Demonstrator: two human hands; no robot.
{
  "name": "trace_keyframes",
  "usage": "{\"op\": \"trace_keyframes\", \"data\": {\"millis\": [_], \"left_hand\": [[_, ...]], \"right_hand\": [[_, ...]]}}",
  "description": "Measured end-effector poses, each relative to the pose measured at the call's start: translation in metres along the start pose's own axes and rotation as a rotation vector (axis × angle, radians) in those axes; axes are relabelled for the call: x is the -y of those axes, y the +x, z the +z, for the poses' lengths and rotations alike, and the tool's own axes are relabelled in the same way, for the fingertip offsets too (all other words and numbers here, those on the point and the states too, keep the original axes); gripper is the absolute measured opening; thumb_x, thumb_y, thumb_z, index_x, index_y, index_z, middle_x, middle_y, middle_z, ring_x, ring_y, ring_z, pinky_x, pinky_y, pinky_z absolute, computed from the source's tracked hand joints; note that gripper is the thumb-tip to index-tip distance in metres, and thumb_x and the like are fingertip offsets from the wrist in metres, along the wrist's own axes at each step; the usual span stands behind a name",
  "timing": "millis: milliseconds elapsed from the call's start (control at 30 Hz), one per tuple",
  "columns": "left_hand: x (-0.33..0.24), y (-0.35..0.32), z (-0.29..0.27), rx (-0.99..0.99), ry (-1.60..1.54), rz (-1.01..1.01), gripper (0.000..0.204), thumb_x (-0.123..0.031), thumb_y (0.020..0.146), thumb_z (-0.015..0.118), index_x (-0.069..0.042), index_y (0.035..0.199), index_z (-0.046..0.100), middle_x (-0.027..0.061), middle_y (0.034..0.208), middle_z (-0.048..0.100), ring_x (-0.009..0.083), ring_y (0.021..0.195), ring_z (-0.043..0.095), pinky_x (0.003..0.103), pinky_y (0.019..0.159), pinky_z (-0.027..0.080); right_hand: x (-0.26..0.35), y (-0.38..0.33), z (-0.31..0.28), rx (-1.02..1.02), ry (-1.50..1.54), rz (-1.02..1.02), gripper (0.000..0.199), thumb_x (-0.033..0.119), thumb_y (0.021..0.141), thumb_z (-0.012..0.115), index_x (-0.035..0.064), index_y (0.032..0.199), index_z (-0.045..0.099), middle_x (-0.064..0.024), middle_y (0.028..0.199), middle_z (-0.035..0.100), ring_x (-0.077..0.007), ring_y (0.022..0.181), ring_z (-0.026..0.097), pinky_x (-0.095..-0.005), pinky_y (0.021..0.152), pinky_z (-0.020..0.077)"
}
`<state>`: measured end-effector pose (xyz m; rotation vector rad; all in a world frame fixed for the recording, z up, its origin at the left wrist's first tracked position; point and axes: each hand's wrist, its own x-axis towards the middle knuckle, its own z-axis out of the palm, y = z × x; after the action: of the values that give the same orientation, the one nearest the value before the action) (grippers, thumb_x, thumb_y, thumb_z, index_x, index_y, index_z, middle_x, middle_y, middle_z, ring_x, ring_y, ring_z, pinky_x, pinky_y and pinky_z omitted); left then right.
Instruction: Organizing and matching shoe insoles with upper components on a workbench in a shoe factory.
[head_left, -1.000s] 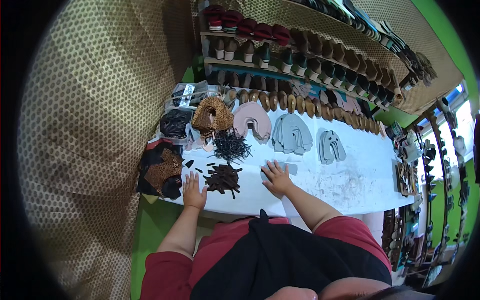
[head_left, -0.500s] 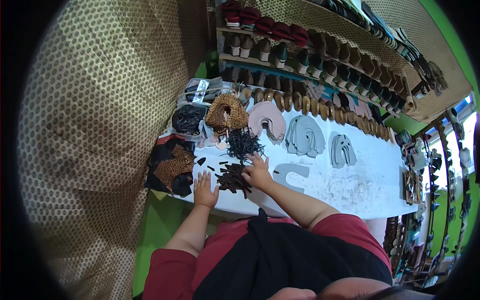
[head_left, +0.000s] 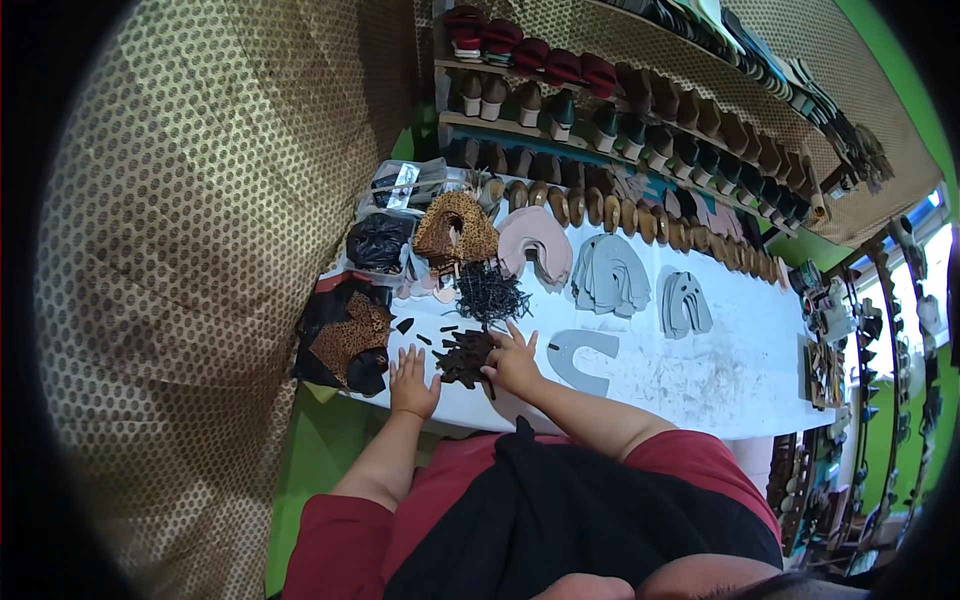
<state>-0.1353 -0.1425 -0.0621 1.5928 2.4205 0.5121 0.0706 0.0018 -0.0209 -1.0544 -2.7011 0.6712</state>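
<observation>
On the white-covered table, a loose pile of short dark brown strips (head_left: 462, 358) lies between my two hands. My right hand (head_left: 513, 366) rests at the pile's right edge, its fingers spread and touching the strips. Just left of the pile, my left hand (head_left: 413, 384) lies flat by the table's front edge with its fingers stretched out. A few single dark pieces (head_left: 405, 325) are scattered beyond it. Behind the pile sits a tangle of thin black strips (head_left: 492, 294). To the right of my right hand is a flat grey U-shaped piece (head_left: 585, 362).
Stacks of leopard-print (head_left: 453, 228), pink (head_left: 536, 240) and grey curved pieces (head_left: 610, 275) stand farther back. Leopard-print and black material (head_left: 350, 330) lies at the left end. Shoe lasts (head_left: 612, 210) line the back edge, below shelves of shoes. A patterned curtain (head_left: 220, 250) hangs at left.
My right hand has shifted slightly at the edge of the dark strips, and the pile looks a little rearranged. My left hand stays nearly in place.
</observation>
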Motion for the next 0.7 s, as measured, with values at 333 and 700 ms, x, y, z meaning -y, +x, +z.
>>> {"op": "trace_keyframes", "data": {"millis": [333,700], "left_hand": [[0.001,0.001,0.004,-0.029,0.02,0.009,0.068,-0.035,0.088,0.063,-0.006,0.146,0.044,0.016,0.158,0.034,0.0339,0.15,0.023,0.051,0.122,0.014],[0.002,-0.002,0.006,-0.068,0.037,0.001,0.066,-0.031,0.087,0.064,-0.006,0.145,0.045,0.0156,0.157,0.037,0.034,0.149,0.026,0.051,0.121,0.016]], "right_hand": [[-0.033,-0.009,0.008,-0.036,0.138,0.183,0.013,0.028,0.082,0.074,0.0159,0.087,0.076,-0.0077,0.144,0.053,-0.042,0.147,0.023,-0.0798,0.106,0.0169],[-0.047,-0.015,0.002,-0.052,0.063,0.167,0.011,0.025,0.081,0.074,0.017,0.088,0.076,-0.0098,0.144,0.051,-0.0411,0.146,0.026,-0.0793,0.106,0.0212]]}}
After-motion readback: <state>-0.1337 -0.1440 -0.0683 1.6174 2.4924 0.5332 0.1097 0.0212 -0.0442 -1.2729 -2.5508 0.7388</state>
